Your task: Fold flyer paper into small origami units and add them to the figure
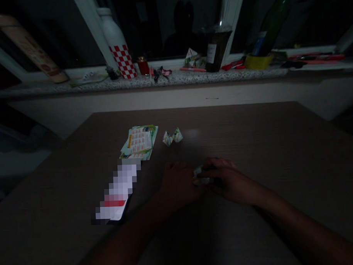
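Low over the tabletop, a small piece of printed paper (199, 180) shows between my two hands, partly hidden by the fingers. My left hand (181, 183) closes on its left side, the back of the hand towards me. From the right, my right hand (227, 179) grips the other side with bent fingers. Dim light keeps the exact folds from showing. Beyond my hands stands a small folded paper piece (172, 137) with two pointed halves. To its left lies a stack of printed leaflets (139, 142) in green, white and orange.
A lit phone (117, 192), its screen blurred out, lies left of my hands on the wooden table (251, 130). Along the windowsill (169, 79) stand a checkered bottle (120, 45), a red jar (143, 66), a dark cup (215, 50) and a green bottle (272, 24).
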A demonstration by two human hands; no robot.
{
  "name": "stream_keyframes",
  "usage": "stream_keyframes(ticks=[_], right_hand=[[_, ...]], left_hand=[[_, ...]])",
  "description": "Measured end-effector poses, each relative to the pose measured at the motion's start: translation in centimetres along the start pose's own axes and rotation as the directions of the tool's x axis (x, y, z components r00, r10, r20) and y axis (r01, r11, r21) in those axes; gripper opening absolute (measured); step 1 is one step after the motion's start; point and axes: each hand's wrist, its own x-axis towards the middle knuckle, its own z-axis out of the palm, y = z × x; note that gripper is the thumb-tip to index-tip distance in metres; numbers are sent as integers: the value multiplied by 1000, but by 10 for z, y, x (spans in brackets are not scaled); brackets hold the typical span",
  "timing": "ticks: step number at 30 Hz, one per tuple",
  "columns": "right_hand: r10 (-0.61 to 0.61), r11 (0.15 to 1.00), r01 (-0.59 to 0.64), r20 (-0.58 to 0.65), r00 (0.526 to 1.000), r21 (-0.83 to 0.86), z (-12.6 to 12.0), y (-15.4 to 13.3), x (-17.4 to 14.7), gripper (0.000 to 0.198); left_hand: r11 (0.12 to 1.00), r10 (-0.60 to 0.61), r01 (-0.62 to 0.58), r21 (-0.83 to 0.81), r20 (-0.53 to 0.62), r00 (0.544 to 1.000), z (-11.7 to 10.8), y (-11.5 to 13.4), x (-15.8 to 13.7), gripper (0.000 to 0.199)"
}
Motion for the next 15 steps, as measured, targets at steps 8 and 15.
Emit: stream_keyframes(ticks=[8,15], right_hand=[[-5,999,5,-1,1000,-33,2,1,1,42],[-9,1000,9,6,1000,-27,1,1,1,42]], left_hand=[[999,-8,7,34,3,1000,-1,2,-1,47],[999,17,-16,44,-15,1000,1,2,0,50]])
